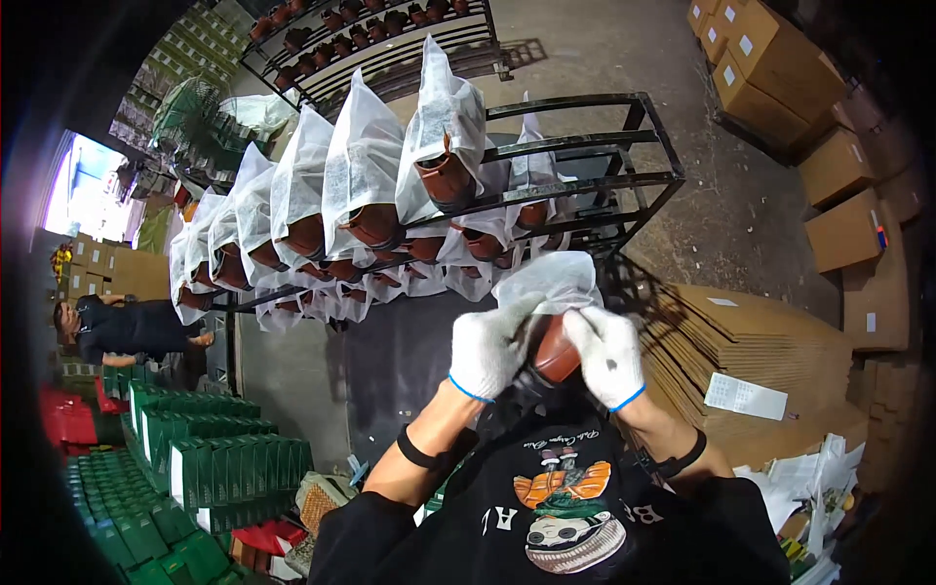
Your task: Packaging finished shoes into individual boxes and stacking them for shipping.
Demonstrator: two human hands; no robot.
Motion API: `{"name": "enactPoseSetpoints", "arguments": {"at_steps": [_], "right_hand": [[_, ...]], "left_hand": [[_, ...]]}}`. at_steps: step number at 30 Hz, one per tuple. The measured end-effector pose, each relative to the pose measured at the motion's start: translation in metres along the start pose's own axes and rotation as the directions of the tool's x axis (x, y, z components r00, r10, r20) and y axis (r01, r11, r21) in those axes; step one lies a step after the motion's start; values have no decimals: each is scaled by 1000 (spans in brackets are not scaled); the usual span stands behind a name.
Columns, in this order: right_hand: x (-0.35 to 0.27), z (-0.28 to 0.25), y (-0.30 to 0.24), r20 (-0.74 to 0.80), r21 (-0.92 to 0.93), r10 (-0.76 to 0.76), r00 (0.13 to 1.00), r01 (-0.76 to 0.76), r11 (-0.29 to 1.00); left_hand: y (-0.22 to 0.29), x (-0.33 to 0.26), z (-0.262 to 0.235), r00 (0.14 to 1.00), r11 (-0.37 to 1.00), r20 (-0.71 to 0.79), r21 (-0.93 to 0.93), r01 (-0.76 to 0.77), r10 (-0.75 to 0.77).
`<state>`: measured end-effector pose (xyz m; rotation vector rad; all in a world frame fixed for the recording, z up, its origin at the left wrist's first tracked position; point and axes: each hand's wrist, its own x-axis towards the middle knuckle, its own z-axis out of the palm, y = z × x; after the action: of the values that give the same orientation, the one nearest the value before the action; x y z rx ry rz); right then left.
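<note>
In front of my chest is a brown leather shoe (pixel 557 355), partly inside a thin white cloth bag (pixel 548 280). My left hand (pixel 490 349), in a white knit glove with a blue cuff edge, is closed on the bag's edge at the shoe's left. On the other side, my right hand (pixel 606 357), gloved the same way, is closed where the bag meets the shoe. Some fingertips are hidden by the cloth. Just beyond my hands, white-bagged brown shoes (pixel 375 226) sit along a black metal rack (pixel 585 185).
A second rack of dark brown shoes (pixel 361 37) stands farther back. Flattened cardboard (pixel 751 341) is stacked at my right, with cardboard boxes (pixel 780 63) beyond. Green boxes (pixel 239 478) fill the lower left. Another person (pixel 141 329) is at the far left.
</note>
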<state>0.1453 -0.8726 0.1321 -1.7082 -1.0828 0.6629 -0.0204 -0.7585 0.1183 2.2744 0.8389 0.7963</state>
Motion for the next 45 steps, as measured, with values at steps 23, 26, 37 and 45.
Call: {"name": "enactPoseSetpoints", "arguments": {"at_steps": [23,26,37,45], "right_hand": [[180,-28,90,-719,-374,-337,607,71,925],[191,-151,257,-487,373,218,846,-24,927],[355,442,18,281,507,287,916,-395,766],[390,762,-94,405,520,266,875,-460,720]], "left_hand": [[-115,-137,-165,569,492,-63,-585,644,-820],[-224,-169,-198,497,379,-125,-808,451,-859],[-563,-194,-355,538,-184,-72,-895,-406,-840],[-613,-208,-468,607,-439,104,-787,-434,-787]]}}
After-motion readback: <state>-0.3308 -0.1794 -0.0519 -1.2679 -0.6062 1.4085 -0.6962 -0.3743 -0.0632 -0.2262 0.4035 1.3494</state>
